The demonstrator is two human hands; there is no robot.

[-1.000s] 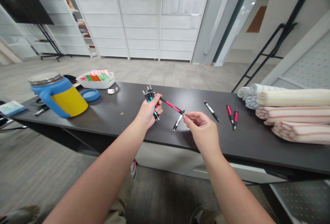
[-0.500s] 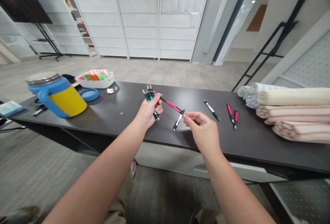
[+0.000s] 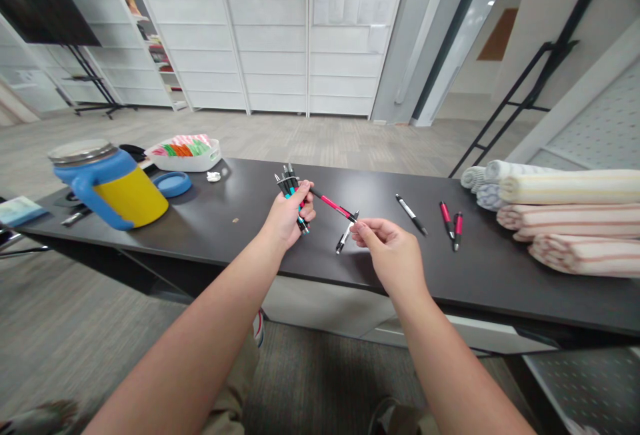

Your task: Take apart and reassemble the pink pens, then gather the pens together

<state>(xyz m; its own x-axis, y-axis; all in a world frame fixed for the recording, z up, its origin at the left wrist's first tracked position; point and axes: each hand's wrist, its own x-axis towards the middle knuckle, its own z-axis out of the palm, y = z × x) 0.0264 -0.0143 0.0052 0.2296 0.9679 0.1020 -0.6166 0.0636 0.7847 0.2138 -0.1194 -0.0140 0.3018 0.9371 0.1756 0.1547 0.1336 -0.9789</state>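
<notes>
left hand (image 3: pixel 286 218): wrapped shut around pen bundle (image 3: pixel 291 189)
right hand (image 3: pixel 393 255): fingers (image 3: pixel 361 229) pinching pink pen (image 3: pixel 333 207), held at 10 o'clock, far end at left hand
bench (image 3: pixel 480 275): white pen (image 3: pixel 345 235) lying at 10 o'clock from right hand

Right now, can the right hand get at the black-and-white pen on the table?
Likely yes: nothing lies between the right hand and the black-and-white pen, though it now pinches a pink pen.
</notes>
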